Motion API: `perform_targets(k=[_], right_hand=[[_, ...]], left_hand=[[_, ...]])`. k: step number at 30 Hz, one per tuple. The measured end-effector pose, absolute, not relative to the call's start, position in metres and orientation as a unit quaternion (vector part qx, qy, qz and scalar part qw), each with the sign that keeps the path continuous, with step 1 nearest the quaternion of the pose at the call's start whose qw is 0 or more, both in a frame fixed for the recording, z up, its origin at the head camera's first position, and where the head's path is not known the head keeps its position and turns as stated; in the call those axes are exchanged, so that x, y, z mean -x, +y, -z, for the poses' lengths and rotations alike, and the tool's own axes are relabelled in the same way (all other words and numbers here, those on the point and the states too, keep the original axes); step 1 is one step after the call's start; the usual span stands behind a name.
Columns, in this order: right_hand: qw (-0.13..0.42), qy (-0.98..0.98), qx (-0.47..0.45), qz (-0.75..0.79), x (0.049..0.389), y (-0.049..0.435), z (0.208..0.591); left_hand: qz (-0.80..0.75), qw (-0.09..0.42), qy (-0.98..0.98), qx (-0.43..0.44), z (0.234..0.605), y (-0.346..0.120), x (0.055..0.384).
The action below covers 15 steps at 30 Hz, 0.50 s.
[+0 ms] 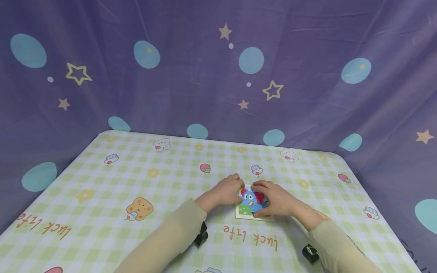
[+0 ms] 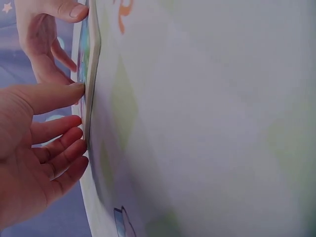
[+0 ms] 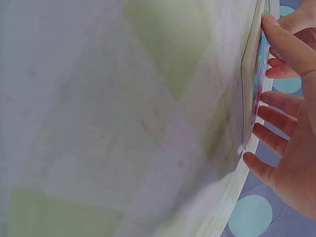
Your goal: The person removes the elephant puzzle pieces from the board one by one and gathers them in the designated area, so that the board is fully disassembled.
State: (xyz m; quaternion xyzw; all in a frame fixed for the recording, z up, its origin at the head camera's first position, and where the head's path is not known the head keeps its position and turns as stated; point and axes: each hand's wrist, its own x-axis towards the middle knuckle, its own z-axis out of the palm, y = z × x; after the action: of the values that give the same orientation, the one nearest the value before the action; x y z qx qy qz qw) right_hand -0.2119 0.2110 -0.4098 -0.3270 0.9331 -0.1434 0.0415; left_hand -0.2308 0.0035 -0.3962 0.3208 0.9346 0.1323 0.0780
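Note:
A small, flat picture board (image 1: 245, 209) with a pale rim lies on the table, showing a blue cartoon animal with red ears on green ground. My left hand (image 1: 227, 190) is at its left side, with the thumb touching the picture and the fingers along the edge in the left wrist view. From the right, my right hand (image 1: 278, 198) spans the board, thumb near the front edge and fingers toward the back. Both wrist views show the board's edge (image 2: 93, 64) side-on, with loosely spread fingers (image 3: 276, 118) touching it. The hands cover parts of the picture.
A green-and-white checked tablecloth (image 1: 112, 182) with printed bears, cakes and lettering covers the table. Behind it hangs a purple curtain (image 1: 191, 83) with stars and blue dots. Black wrist devices (image 1: 310, 253) sit under both sleeves.

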Motion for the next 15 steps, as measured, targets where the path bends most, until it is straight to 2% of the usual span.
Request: perform_targets(k=[5, 15], right_hand=[[0.051, 0.934, 0.321, 0.149, 0.2141, 0.2093, 0.4088], [0.036, 0.927, 0.339, 0.155, 0.2179, 0.208, 0.4096]], left_hand=[[-0.127, 0.081, 0.936, -0.318, 0.3963, 0.0062, 0.2356], [-0.122, 0.083, 0.945, -0.292, 0.3924, 0.0124, 0.2387]])
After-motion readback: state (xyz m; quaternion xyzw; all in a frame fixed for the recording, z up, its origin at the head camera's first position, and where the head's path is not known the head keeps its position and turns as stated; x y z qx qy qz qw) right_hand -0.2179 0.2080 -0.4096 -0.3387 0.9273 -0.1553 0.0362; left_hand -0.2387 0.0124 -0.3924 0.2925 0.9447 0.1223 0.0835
